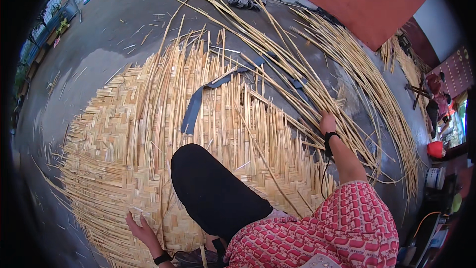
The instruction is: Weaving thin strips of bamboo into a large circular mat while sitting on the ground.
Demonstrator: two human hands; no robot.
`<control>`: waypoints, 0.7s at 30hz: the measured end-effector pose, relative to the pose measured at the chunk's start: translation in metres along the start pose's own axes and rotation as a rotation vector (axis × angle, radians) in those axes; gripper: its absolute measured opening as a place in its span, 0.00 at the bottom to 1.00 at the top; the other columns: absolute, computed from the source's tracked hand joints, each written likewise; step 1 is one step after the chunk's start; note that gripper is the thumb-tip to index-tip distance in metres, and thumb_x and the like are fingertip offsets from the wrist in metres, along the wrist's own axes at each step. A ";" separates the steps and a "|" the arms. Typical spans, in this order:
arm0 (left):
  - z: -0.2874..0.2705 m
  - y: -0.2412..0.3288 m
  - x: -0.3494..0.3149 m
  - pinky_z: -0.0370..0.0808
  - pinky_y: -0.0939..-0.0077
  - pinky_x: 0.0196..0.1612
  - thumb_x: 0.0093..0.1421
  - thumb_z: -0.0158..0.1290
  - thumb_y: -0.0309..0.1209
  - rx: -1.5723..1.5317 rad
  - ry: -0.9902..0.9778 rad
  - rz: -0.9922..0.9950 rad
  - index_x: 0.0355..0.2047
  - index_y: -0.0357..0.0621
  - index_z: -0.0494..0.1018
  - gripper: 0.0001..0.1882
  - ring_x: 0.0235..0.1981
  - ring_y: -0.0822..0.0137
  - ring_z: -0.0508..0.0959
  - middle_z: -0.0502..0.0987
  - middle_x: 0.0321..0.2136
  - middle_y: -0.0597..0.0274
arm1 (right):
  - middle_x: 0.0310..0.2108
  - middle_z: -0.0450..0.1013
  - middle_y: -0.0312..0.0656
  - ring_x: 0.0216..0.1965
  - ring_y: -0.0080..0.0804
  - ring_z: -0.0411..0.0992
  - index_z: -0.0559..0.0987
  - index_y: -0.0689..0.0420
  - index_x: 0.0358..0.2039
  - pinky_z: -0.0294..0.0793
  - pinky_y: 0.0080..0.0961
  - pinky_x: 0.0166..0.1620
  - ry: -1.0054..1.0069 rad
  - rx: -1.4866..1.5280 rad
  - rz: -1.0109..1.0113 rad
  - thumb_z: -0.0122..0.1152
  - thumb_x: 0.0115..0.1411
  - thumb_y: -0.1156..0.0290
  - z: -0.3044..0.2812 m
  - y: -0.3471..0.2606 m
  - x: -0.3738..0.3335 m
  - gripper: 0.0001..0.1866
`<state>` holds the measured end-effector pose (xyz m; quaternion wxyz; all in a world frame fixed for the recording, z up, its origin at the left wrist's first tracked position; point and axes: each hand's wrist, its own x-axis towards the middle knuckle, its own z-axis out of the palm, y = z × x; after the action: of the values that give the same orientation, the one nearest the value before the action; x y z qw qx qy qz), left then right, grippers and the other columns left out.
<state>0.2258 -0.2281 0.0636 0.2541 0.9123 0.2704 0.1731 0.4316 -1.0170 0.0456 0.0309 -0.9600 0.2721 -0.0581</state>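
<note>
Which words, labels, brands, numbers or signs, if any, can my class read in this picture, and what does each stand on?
No text can be read clearly.
Red-and-white patterned garment: the small repeated marks in its print are too unclear to read.
White bucket at far right: any marks are too small and blurred.
Woven mat and loose strips: no lettering shows.

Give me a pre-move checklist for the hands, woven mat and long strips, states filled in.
1. Left grip free: ok, fingers spread, nothing seen in it.
2. Left grip touching woven mat: cannot tell.
3. Right grip closed on long strips: cannot tell; it is at them, finger closure hidden.
4. Mat free of stray items: not ok, dark gray band lies across part of it.
5. Long strips squared up: not ok, ends fan out and some cross.
</note>
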 end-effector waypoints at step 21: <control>-0.008 0.149 0.019 0.70 0.74 0.55 0.65 0.47 0.20 -0.671 -0.534 -0.023 0.56 0.32 0.69 0.18 0.49 0.64 0.76 0.77 0.46 0.52 | 0.31 0.72 0.39 0.32 0.25 0.74 0.68 0.54 0.37 0.79 0.29 0.30 0.131 1.379 0.448 0.45 0.70 0.61 -0.094 -0.027 -0.026 0.10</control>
<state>0.2976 -0.3227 0.1565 0.5996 0.7890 0.1339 0.0066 0.4119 -0.9826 0.1386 0.6236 -0.6381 0.3648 -0.2661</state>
